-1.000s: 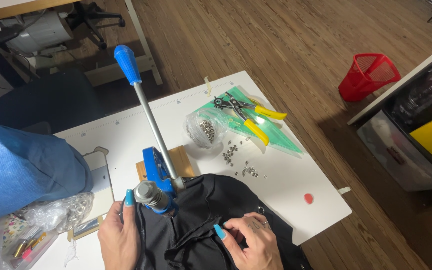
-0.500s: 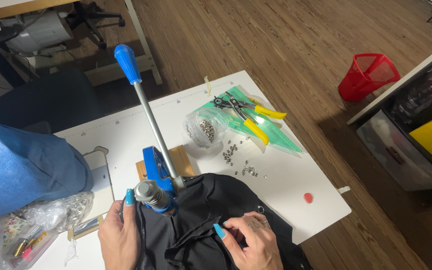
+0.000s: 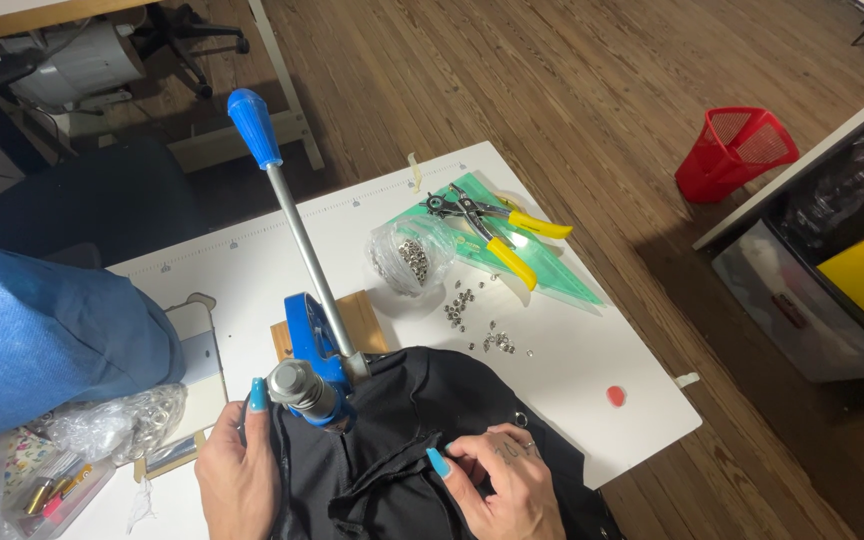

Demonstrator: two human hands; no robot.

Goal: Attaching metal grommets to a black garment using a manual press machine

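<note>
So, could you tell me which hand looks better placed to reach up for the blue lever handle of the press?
Probably the left hand: it rests against the press head, right below the lever handle. The right hand is farther off, pinching the black fabric.

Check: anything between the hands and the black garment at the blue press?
Nothing visible. The left hand lies on the black garment beside the blue hand press; the right hand pinches a fold of it. The loose eyelets and the yellow-handled pliers lie farther back on the white table.
</note>
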